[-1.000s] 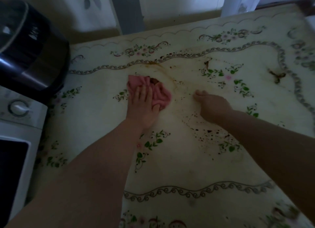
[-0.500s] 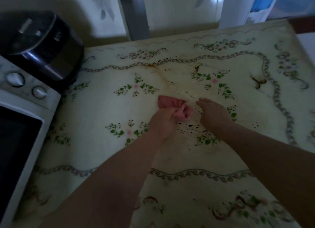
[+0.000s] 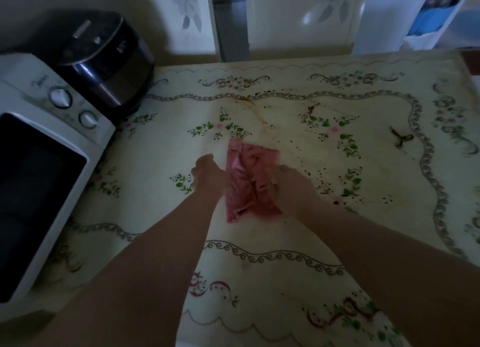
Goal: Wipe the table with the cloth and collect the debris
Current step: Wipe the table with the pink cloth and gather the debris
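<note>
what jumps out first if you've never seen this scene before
A pink cloth sits mid-table, and the left hand and right hand seem to grip it at its sides. Dark specks scatter over the floral table just right of it, with a brown stain farther right. A white microwave and a black cooker crowd the left edge.

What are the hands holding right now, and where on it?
Both hold the pink cloth. The left hand grips its left edge and the right hand grips its right edge, with the cloth spread between them.
</note>
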A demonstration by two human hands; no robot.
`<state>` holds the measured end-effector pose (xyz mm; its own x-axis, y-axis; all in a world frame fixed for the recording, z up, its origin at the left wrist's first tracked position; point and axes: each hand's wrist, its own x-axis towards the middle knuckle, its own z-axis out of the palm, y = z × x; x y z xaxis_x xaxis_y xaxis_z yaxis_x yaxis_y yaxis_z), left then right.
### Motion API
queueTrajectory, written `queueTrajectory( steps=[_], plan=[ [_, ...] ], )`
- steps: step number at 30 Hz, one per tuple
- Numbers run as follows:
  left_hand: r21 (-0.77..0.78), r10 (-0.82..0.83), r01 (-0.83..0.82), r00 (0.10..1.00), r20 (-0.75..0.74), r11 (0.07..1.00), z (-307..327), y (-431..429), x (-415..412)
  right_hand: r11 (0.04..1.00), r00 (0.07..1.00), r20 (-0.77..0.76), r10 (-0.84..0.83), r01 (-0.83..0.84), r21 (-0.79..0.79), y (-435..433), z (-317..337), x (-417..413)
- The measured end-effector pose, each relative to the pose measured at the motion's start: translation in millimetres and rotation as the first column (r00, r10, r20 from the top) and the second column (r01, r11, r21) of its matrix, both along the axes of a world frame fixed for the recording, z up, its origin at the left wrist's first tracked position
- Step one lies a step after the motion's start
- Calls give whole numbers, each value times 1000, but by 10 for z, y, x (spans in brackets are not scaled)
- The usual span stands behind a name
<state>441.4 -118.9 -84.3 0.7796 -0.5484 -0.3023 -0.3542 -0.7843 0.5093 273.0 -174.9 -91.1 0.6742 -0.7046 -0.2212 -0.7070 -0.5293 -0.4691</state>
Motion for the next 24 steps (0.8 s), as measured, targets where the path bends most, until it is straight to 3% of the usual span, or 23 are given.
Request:
queueTrajectory(
  steps=[6, 10, 16, 20, 24],
  plan=[
    [151, -148, 132, 984, 100, 980, -46, 9, 511, 997, 986, -161, 40, -50, -60, 258, -449, 653],
    [145, -216, 196, 966, 143, 970, -128, -110, 998, 971, 976, -168, 136, -165, -173, 145, -507, 1154],
    [141, -333, 311, 926, 178, 940, -225, -356, 1693, 923, 962, -230, 146, -216, -318, -242, -595, 1985],
    [172, -434, 404, 875, 213, 898, -310, -652, 1955, 942, 978, -184, 102, -155, -299, -518, -645, 2354],
    [60, -350, 348, 891, 291, 936, -323, -1008, 2092, 960, 991, -81, 105, -123, -253, -829, -638, 2604]
  ],
)
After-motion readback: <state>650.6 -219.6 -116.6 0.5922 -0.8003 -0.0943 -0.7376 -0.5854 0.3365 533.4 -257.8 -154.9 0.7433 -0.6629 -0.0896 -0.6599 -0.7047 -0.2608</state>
